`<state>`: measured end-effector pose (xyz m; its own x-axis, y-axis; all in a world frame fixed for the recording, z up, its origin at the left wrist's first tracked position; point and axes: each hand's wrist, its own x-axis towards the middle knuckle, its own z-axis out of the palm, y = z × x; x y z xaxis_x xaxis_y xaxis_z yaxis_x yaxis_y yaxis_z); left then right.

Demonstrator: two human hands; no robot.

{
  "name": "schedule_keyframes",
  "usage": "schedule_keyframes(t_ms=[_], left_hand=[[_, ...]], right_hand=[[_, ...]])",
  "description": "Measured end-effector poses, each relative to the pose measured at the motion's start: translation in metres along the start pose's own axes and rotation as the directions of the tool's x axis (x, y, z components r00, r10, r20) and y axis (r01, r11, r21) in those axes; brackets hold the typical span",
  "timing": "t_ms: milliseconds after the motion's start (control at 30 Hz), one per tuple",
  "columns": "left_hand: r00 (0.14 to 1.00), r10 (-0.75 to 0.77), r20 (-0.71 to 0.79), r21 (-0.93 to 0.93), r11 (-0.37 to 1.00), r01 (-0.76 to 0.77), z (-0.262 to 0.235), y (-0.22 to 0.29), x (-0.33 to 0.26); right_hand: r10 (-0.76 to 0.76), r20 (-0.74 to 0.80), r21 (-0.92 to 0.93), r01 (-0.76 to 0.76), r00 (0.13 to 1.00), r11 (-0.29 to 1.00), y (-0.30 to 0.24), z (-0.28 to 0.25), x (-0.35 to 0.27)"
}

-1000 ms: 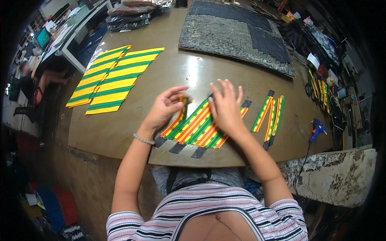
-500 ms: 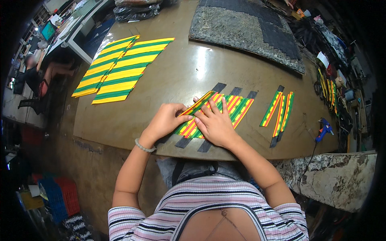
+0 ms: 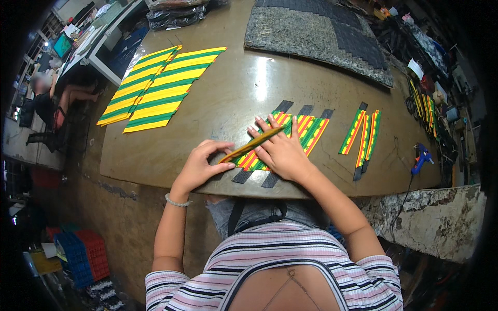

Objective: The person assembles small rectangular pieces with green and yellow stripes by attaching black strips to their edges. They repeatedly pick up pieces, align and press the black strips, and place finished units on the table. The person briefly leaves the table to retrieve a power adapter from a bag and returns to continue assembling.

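Note:
My left hand (image 3: 199,167) pinches the lower end of a narrow strip (image 3: 251,145), patterned in green, yellow and red. The strip is raised on edge and slants up across the fingers of my right hand (image 3: 282,154). That hand lies flat with its fingers spread, pressing on a row of similar patterned strips (image 3: 315,136) set side by side on the table. Black tabs (image 3: 327,113) stick out at the row's far and near ends. Part of the row is hidden under my right hand.
More patterned strips (image 3: 359,136) lie to the right, near a blue glue gun (image 3: 422,158) with a cord. Yellow-and-green striped panels (image 3: 168,85) rest at the far left of the table (image 3: 150,160). A grey board (image 3: 306,39) with black pieces is at the back. A person (image 3: 49,98) sits at left.
My left hand has drawn down and left with the strip's end, and the strip now stands raised over my right fingers. My right hand stays on the row, its fingers more spread.

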<state>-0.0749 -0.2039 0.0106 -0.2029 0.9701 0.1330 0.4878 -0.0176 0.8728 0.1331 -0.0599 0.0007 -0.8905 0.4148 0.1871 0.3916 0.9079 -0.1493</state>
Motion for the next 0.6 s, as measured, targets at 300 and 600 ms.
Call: schedule_keyframes(t_ms=[300, 600], left_hand=[[0.986, 0.164, -0.036, 0.344, 0.928, -0.142, 0.005, 0.001, 0.0], [0.998, 0.052, -0.047, 0.048, 0.998, -0.05, 0.008, -0.011, -0.019]], right_hand=[[-0.133, -0.116, 0.276, 0.16, 0.984, 0.948, -0.044, 0.016, -0.018], [-0.086, -0.134, 0.286, 0.122, 0.987, 0.951, -0.045, 0.032, -0.021]])
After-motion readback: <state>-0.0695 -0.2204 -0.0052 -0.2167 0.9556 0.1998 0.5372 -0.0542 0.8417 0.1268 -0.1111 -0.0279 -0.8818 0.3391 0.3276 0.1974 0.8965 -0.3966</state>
